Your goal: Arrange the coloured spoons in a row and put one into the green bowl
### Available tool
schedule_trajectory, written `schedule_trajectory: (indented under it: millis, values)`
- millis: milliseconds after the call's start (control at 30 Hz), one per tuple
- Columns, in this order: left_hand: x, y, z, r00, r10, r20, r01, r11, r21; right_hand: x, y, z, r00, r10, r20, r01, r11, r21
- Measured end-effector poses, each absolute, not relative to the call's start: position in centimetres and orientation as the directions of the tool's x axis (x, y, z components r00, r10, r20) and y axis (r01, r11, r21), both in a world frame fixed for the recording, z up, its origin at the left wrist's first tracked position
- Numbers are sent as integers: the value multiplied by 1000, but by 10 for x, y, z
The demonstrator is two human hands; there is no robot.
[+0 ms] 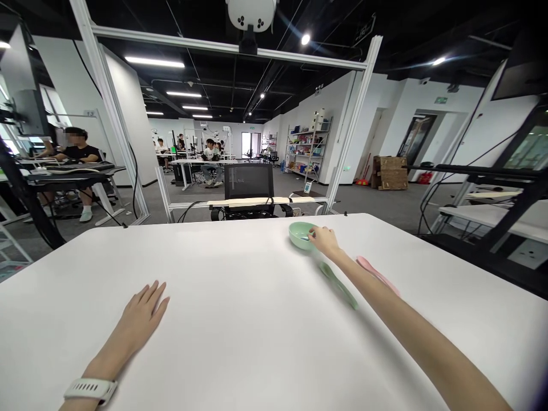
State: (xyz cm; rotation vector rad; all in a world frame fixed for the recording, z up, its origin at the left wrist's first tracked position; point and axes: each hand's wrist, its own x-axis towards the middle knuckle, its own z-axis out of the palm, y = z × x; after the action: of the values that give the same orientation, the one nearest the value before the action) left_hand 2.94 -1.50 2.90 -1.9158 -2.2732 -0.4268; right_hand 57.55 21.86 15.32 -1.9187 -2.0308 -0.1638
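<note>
Near the far edge of the white table [240, 297] stands a light green bowl [299, 242]. My right hand [324, 240] is at the bowl's right rim, fingers pinched together with the tips over the inside. A small bluish-grey bit shows by the fingertips in the bowl; what it is, I cannot make out. A green spoon [340, 286] lies on the table just left of my right forearm. On the forearm's other side lies a pink spoon [372, 270], partly hidden by the arm. My left hand [139, 319] rests flat on the table at the left, fingers stretched out, holding nothing.
A metal frame [342, 131] rises behind the table, with a white device [252, 14] on its top bar. Beyond the far edge stands a black office chair [249, 181]. A black stand [479, 257] is beside the table's right edge. Several people sit at desks farther back.
</note>
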Motion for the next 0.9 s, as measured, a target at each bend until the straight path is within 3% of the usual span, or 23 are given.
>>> schedule_trajectory:
  millis: [167, 300, 533, 667, 900]
  values:
    - [29, -14, 28, -183, 945, 270, 979, 152, 133, 600, 207, 156, -14, 907, 420, 974, 108, -200]
    - [30, -14, 28, -186, 943, 275, 979, 153, 138, 641, 185, 130, 10, 860, 510, 943, 161, -291]
    - [34, -16, 36, -199, 957, 213, 977, 176, 122, 691, 134, 65, -206, 912, 354, 883, 329, -334]
    - [34, -15, 35, -210, 953, 221, 975, 186, 124, 695, 125, 57, -223, 942, 251, 867, 310, -390]
    - [34, -16, 31, -204, 944, 260, 975, 171, 142, 675, 161, 98, -90, 927, 364, 901, 231, -367]
